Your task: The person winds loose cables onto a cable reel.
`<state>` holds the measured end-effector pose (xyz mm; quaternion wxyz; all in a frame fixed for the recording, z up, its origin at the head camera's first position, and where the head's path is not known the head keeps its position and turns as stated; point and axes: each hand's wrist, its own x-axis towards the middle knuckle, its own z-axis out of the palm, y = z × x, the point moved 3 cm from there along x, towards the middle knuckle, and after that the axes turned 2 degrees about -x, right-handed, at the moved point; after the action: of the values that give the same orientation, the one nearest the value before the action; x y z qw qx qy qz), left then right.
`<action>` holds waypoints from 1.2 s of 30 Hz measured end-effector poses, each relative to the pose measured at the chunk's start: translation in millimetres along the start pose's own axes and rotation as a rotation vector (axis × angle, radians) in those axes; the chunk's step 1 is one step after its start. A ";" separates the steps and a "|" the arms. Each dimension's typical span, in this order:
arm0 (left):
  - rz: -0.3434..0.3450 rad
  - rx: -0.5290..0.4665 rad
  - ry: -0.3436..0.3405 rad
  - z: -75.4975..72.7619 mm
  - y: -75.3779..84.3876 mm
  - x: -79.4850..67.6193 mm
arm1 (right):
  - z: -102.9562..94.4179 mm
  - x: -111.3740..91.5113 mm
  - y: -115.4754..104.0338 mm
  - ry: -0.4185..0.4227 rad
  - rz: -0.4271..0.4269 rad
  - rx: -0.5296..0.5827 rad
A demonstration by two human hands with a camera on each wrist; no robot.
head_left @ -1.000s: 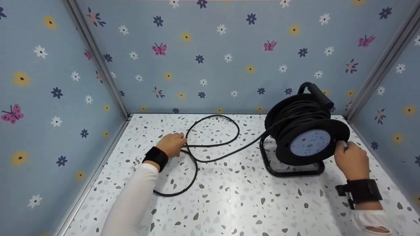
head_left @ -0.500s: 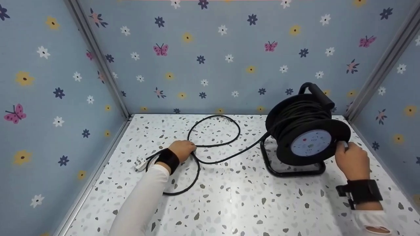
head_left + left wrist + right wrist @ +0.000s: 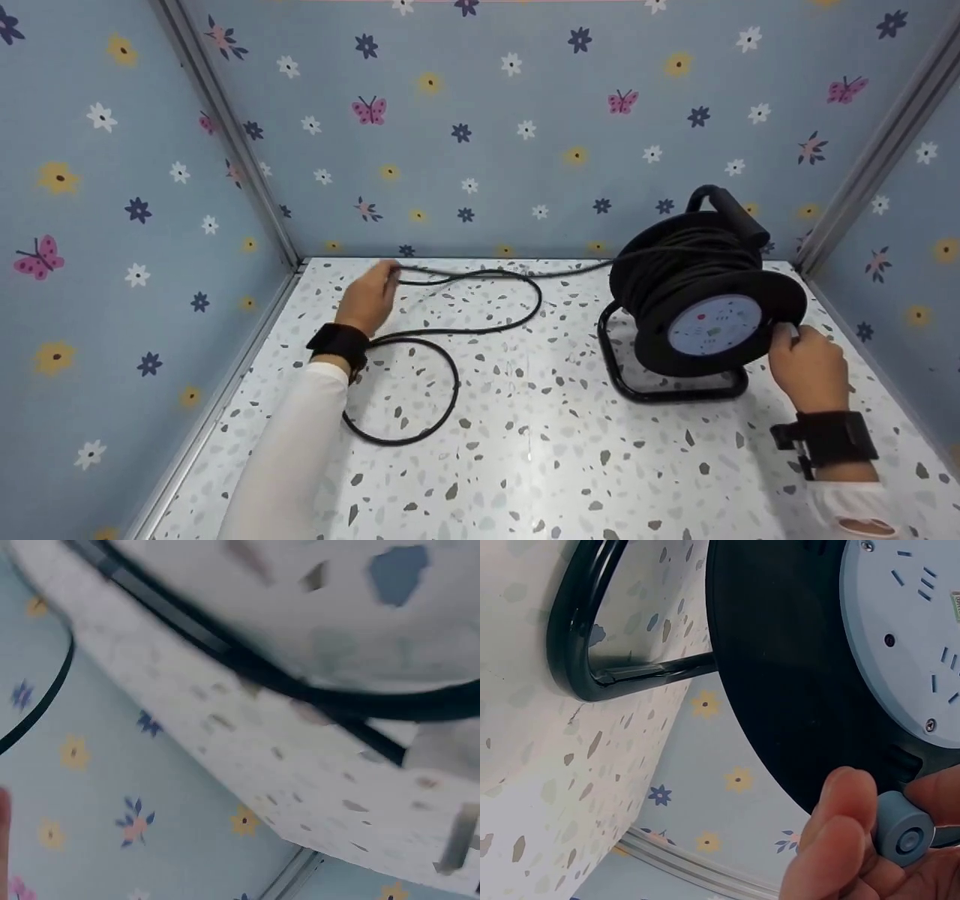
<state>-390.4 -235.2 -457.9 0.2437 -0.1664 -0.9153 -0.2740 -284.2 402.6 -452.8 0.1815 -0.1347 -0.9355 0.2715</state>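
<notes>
My left hand is at the far left of the tabletop, holding the black cable between its fingers. From there the cable runs back, lifted and nearly straight, to the cable reel; a slack length lies looped by my wrist. A piece of the white plug shows at the edge of the left wrist view. My right hand pinches the grey crank knob on the reel's front flange, beside the pale blue socket panel. Most of the left fingers are hidden in its wrist view.
The reel stands at the right on a black tube frame, its carrying handle upward. Blue flowered panels close the speckled white tabletop in at the back and both sides.
My left hand went right along the cable, then back left and toward the rear wall, lifting the cable near the reel. The right hand has stayed on the knob.
</notes>
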 end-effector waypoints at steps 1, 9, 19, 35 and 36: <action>0.013 -0.024 0.101 -9.2 0.2 4.6 | -0.3 0.1 0.4 -0.005 0.000 0.001; 0.017 -0.291 0.458 -71.9 2.7 29.1 | 3.6 -0.2 3.9 -0.031 -0.005 -0.007; -0.246 -0.205 0.078 -81.8 -28.8 -2.0 | 15.1 -4.5 6.4 -0.057 -0.028 -0.029; -0.234 -0.111 -0.157 -55.5 -29.5 -23.6 | 41.9 -15.2 12.9 -0.227 -0.039 -0.061; -0.225 -0.107 -0.180 -52.3 -28.0 -24.9 | 43.9 -16.3 13.5 -0.245 -0.037 -0.064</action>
<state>-363.6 -292.1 -444.8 0.1192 -0.0992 -0.9304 -0.3320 -285.6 387.7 -499.2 0.0665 -0.0890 -0.9612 0.2524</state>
